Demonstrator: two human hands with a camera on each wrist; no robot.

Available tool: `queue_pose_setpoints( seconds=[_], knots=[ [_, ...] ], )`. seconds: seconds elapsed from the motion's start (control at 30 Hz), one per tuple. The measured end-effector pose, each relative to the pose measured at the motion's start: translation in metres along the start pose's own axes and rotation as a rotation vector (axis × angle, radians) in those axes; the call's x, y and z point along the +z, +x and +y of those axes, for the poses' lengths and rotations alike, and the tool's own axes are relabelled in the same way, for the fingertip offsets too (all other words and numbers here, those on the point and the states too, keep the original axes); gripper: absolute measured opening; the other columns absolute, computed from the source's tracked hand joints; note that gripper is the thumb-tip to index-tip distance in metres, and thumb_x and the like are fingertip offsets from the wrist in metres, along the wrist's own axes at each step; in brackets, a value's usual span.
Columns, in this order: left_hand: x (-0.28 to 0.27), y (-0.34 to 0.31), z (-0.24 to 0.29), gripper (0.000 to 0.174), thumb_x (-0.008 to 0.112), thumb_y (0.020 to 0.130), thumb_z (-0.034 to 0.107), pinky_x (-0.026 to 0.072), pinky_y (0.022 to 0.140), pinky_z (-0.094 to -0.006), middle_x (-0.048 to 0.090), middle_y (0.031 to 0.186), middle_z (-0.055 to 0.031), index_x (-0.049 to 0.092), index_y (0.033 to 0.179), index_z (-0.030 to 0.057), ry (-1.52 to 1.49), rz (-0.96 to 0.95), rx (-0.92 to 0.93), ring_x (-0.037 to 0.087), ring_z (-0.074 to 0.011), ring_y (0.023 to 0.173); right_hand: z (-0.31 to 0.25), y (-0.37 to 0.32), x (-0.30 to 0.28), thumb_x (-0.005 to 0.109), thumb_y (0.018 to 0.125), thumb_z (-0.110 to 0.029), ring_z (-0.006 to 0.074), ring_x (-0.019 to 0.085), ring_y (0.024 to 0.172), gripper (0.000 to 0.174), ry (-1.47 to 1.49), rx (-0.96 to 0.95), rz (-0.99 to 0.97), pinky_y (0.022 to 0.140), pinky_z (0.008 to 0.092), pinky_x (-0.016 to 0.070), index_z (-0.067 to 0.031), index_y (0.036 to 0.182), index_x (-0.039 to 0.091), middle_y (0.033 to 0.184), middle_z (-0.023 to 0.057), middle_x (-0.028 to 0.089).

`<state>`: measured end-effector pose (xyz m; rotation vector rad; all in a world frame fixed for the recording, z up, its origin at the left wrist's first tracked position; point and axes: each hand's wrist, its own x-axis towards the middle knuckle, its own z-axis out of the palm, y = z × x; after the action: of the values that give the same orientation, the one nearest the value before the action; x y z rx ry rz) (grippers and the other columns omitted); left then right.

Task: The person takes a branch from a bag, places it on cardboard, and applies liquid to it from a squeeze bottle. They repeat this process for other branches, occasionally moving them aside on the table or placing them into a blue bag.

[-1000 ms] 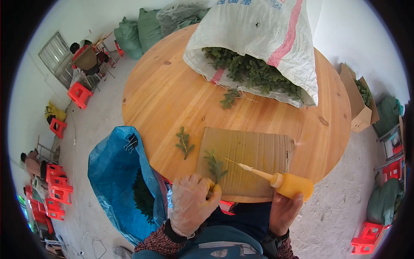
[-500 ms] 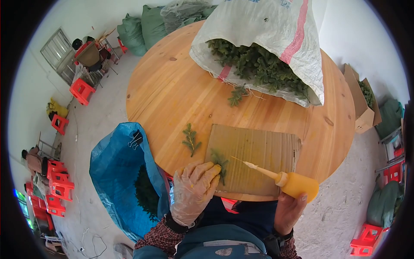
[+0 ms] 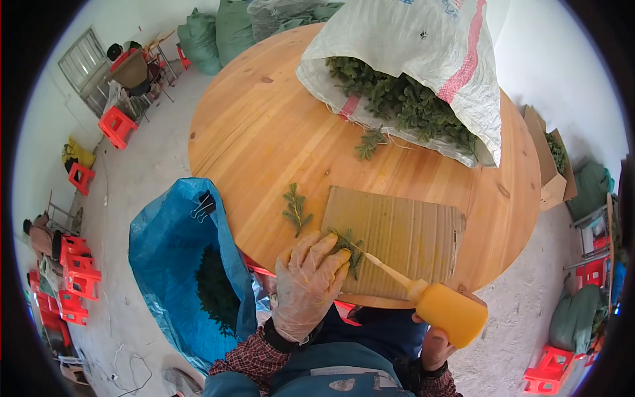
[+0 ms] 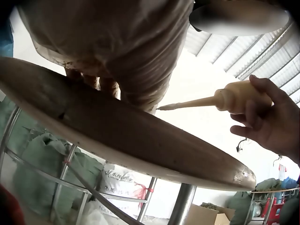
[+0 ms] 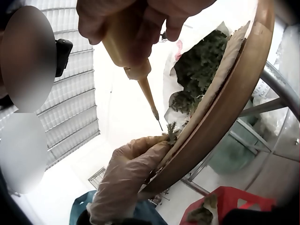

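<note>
My left hand [image 3: 307,284], in a clear glove with yellow stains, pinches a small green fir sprig [image 3: 355,255] on the left part of a cardboard sheet [image 3: 410,231]. In the right wrist view, thumb and fingers meet at the base of the sprig [image 5: 172,132]. My bare right hand [image 3: 434,349] grips a squeeze bottle [image 3: 452,312] of yellow-orange liquid, tilted, its long thin nozzle [image 5: 149,96] pointing at the sprig. From above, the nozzle tip overlaps the needles. A second sprig [image 3: 295,206] lies on the wood left of the cardboard.
The round wooden table [image 3: 258,139] carries a white woven sack [image 3: 403,56] spilling green branches [image 3: 410,99], with a loose sprig [image 3: 370,143] before it. A blue bag [image 3: 165,231] with greenery hangs open at the near left edge. Red stools [image 3: 118,127] stand on the floor.
The bottle has tipped further down and its nozzle has come left onto the sprig. My left hand has shifted slightly right, fingers over the sprig. The head view has moved a little.
</note>
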<state>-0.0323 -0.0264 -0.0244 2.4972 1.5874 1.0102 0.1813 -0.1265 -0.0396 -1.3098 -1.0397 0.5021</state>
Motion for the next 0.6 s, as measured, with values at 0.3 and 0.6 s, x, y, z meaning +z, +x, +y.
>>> queue_pose_setpoints(
  seconds=[0.3, 0.6],
  knots=[
    [0.004, 0.003, 0.0, 0.031, 0.074, 0.081, 0.01, 0.0377, 0.101, -0.0458, 0.063, 0.13, -0.0058, 0.065, 0.11, 0.0138, -0.082, -0.06, -0.036, 0.055, -0.0282, 0.125, -0.004, 0.005, 0.008, 0.08, 0.073, -0.057, 0.0283, 0.063, 0.107, 0.089, -0.104, -0.142, -0.045, 0.103, 0.0488, 0.048, -0.0011, 0.128, 0.038, 0.115, 0.0152, 0.055],
    [0.009, 0.001, -0.002, 0.031, 0.072, 0.082, 0.008, 0.0368, 0.103, -0.0456, 0.063, 0.13, -0.0064, 0.064, 0.112, 0.0131, -0.099, -0.048, -0.045, 0.054, -0.0286, 0.126, -0.01, 0.011, 0.015, 0.089, 0.07, -0.045, 0.0286, 0.063, 0.107, 0.087, -0.115, -0.224, -0.105, 0.109, 0.0531, 0.0423, -0.0036, 0.127, 0.036, 0.113, 0.0159, 0.06]
  ],
)
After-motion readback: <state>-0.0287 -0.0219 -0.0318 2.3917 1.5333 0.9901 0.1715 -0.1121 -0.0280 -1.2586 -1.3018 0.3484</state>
